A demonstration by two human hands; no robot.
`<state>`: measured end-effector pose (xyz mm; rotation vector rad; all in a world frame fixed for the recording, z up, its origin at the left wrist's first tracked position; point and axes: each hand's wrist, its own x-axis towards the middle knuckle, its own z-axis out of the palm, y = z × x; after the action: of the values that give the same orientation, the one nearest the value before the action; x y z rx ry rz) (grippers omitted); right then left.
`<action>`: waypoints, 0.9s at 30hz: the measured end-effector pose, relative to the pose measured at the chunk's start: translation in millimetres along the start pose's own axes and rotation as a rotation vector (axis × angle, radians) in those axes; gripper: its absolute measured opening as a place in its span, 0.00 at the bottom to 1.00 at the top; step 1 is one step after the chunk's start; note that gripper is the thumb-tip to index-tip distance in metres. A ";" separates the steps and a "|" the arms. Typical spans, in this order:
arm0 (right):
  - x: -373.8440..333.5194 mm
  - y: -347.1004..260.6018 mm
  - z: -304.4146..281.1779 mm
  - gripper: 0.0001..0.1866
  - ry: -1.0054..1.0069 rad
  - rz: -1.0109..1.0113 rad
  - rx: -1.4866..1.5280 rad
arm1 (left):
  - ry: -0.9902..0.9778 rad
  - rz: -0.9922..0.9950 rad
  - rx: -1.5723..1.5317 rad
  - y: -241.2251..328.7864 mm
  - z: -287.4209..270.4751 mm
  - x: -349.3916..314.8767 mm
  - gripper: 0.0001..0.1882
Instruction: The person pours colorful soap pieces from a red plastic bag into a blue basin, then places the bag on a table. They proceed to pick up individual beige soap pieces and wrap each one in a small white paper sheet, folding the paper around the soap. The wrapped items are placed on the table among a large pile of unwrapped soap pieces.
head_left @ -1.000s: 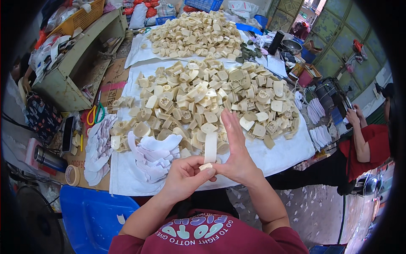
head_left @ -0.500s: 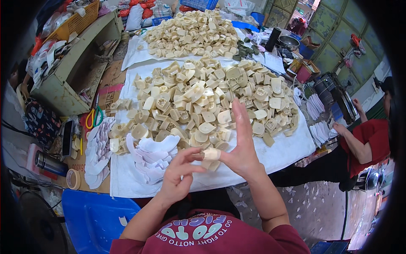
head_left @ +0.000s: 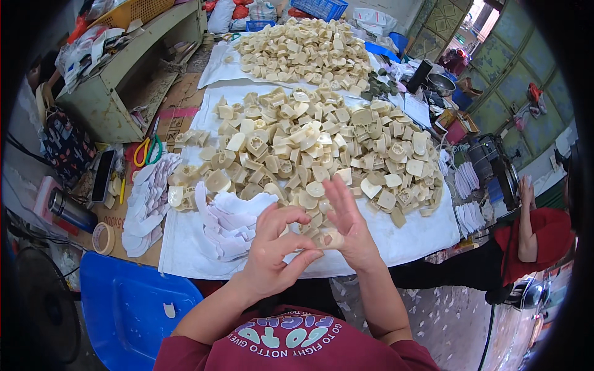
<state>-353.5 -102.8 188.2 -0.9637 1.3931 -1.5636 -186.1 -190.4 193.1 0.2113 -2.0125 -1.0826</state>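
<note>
My right hand (head_left: 354, 238) has its fingers stretched upward and apart. A beige wrap (head_left: 333, 239), which looks like masking tape, covers its thumb. My left hand (head_left: 278, 247) pinches at the thumb's tip, thumb and index finger closed on the end of the wrap. Just past my hands spreads a heap of cream moulded plastic pieces (head_left: 284, 148), many hollow with ribs inside. A few lie partly hidden behind my fingers. Beside my left hand rests a stack of white curved cut pieces (head_left: 226, 226) on the white cloth (head_left: 421, 232).
More white cut pieces (head_left: 148, 204) lie left, near scissors (head_left: 148, 148), a tape roll (head_left: 103, 238), a phone (head_left: 104, 176) and a dark flask (head_left: 71, 210). A blue chair (head_left: 133, 303) stands lower left. At right, a person in red (head_left: 541, 235) stands near a machine (head_left: 495, 164).
My left hand has come in closer and now pinches at my right thumb's wrapped tip. My right hand has lowered slightly. The person at right has brought their hands together.
</note>
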 end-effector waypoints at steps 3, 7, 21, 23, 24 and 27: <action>-2.0 -3.6 7.3 0.73 -0.110 0.057 0.162 | -0.046 0.128 0.123 10.3 -9.4 11.2 0.08; -6.7 -3.0 11.6 0.72 -0.263 0.217 0.328 | -0.154 0.266 0.234 20.6 -18.6 27.7 0.11; -14.1 9.8 15.4 0.67 -0.605 0.326 0.473 | -0.427 0.182 -0.114 13.0 -24.1 43.6 0.08; -11.3 14.2 14.7 0.65 -0.648 0.282 0.353 | -0.468 0.137 -0.139 14.0 -23.6 45.2 0.06; -11.1 25.1 14.3 0.65 -0.648 0.267 0.333 | -0.495 0.115 -0.159 12.9 -21.7 46.7 0.06; -10.2 46.4 13.2 0.64 -0.689 0.235 0.302 | -0.557 0.110 -0.228 11.0 -17.1 49.9 0.06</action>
<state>-333.6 -101.1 143.1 -0.9805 0.7297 -1.0718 -203.6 -218.5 235.6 -0.3550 -2.3167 -1.3953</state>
